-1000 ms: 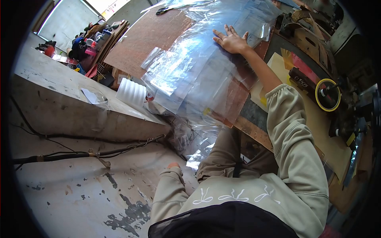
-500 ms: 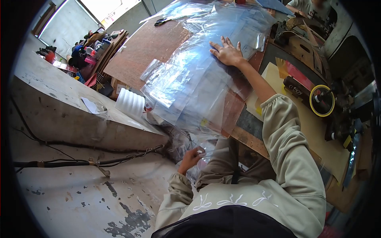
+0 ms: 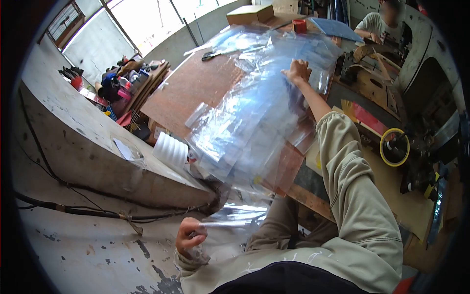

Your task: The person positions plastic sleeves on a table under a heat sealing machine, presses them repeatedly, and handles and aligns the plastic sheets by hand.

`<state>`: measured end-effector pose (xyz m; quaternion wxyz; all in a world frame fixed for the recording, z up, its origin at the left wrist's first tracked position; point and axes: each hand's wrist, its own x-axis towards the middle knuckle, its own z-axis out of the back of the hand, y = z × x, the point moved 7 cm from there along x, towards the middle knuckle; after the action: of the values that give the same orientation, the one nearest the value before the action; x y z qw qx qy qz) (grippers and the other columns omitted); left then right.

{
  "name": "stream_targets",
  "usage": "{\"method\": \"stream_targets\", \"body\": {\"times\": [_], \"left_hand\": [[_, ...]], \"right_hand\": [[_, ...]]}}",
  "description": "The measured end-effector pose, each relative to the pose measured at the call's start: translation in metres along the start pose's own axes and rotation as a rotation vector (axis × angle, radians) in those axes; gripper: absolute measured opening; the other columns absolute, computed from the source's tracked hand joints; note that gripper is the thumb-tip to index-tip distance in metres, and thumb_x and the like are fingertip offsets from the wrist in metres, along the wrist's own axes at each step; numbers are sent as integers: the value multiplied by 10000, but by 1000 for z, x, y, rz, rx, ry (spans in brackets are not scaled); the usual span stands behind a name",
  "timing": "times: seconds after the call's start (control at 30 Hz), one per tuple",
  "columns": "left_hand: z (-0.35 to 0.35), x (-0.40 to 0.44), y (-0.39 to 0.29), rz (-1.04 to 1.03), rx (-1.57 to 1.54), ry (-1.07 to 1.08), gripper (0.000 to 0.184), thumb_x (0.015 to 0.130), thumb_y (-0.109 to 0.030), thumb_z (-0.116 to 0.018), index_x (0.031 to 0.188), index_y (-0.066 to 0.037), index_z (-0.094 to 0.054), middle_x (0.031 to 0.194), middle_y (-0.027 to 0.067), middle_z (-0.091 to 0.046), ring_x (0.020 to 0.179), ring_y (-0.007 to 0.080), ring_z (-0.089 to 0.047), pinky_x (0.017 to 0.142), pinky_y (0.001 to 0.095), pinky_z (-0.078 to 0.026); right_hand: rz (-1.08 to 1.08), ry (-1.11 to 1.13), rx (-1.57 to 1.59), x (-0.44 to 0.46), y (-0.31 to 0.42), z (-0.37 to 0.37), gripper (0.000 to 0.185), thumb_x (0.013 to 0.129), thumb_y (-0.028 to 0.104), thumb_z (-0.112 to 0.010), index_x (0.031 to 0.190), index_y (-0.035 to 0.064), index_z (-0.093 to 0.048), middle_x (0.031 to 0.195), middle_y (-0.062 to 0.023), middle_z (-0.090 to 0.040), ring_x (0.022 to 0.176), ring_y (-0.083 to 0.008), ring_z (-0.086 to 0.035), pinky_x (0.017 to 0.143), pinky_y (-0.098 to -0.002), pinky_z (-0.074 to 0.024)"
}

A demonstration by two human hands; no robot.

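Note:
A spread of clear plastic sheets [image 3: 254,115] covers much of the work table, overlapping and shiny. My left hand [image 3: 190,235], low by my lap, is closed on the edge of a clear plastic sheet [image 3: 240,215]. That sheet stretches from my fingers toward the table's near edge, pulled into folds. Farther away, my right hand [image 3: 297,73] rests on the plastic layers, thumb apart and fingers somewhat bent. Nothing shows in its grasp.
Scissors [image 3: 211,55] lie on the brown board [image 3: 188,93]. A white foam roll [image 3: 170,148] sits by the left ledge. Right of the table stand a sewing machine [image 3: 362,73] and a yellow-rimmed wheel [image 3: 394,147]. Another person [image 3: 377,24] sits at the far right.
My left hand has moved left and down, drawing the plastic sheet out with it. My right hand has shifted farther up the table, its fingers less spread. The view has tilted upward.

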<state>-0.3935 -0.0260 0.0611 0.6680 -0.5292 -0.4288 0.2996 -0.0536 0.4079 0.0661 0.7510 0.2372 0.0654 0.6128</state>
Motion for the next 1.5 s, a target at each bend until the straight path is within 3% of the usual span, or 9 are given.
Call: {"method": "stream_targets", "body": {"times": [0.53,0.67,0.7,0.77,0.8,0.87,1.1,1.23,1.5], "left_hand": [[105,34,-104,-476,51,243,83,633,-2,-524,584,65,-525,444,46,-490,305,116,-431,336,239,-339],[139,45,-109,-654,288,-315,151,664,-91,-586,595,32,-530,439,37,-460,318,115,-417,363,233,-356],[154,57,-103,-390,354,-33,167,699,-121,-592,672,40,-558,470,39,-462,377,109,-414,404,250,-359],[149,69,-85,-112,306,-699,238,801,-137,-554,975,26,-552,897,63,-546,796,94,-486,725,207,-396],[129,115,-89,55,290,-604,202,853,-142,-574,842,60,-589,662,-56,-488,576,17,-380,485,174,-255],[159,161,-20,455,544,-144,313,880,-256,-608,979,39,-629,720,-35,-564,645,32,-444,543,220,-356],[215,182,70,178,861,-330,609,825,-362,-675,1240,35,-475,777,107,-642,643,125,-577,575,272,-451],[139,163,-33,228,770,-482,541,888,-353,-594,1330,-101,-407,454,-58,-315,424,23,-281,385,252,-187],[43,204,-88,-160,756,-656,433,936,-338,-504,1272,-78,-424,437,44,-442,405,102,-433,435,277,-335]], "right_hand": [[-241,158,124,48,-3,-23,411,715,187,-697,1112,140,-604,1130,-83,-620,1124,-253,-527,935,-404,-394],[-91,-83,654,109,-13,10,245,713,153,-747,941,110,-665,816,-55,-674,662,-169,-602,571,-328,-458],[-102,-245,679,123,-18,31,107,735,114,-738,829,84,-696,728,-42,-660,461,-114,-553,376,-257,-414],[-154,-258,914,162,-38,41,307,706,231,-779,924,48,-663,769,-64,-683,610,-170,-654,598,-342,-533],[-133,-167,919,199,-54,30,371,705,284,-777,932,18,-652,805,-105,-681,705,-177,-665,658,-335,-532],[-26,-58,601,208,-56,30,457,696,336,-775,983,8,-638,852,-139,-678,808,-223,-663,731,-345,-521],[172,287,238,86,-33,49,574,738,407,-722,1103,-22,-608,1003,-198,-644,926,-286,-627,786,-324,-483],[323,594,343,-9,26,61,576,807,394,-679,1195,-11,-549,1110,-156,-618,970,-216,-600,753,-294,-487],[1155,411,630,-272,163,157,707,759,366,-729,1311,104,-374,1162,-157,-572,1007,-234,-616,833,-375,-545]]}}
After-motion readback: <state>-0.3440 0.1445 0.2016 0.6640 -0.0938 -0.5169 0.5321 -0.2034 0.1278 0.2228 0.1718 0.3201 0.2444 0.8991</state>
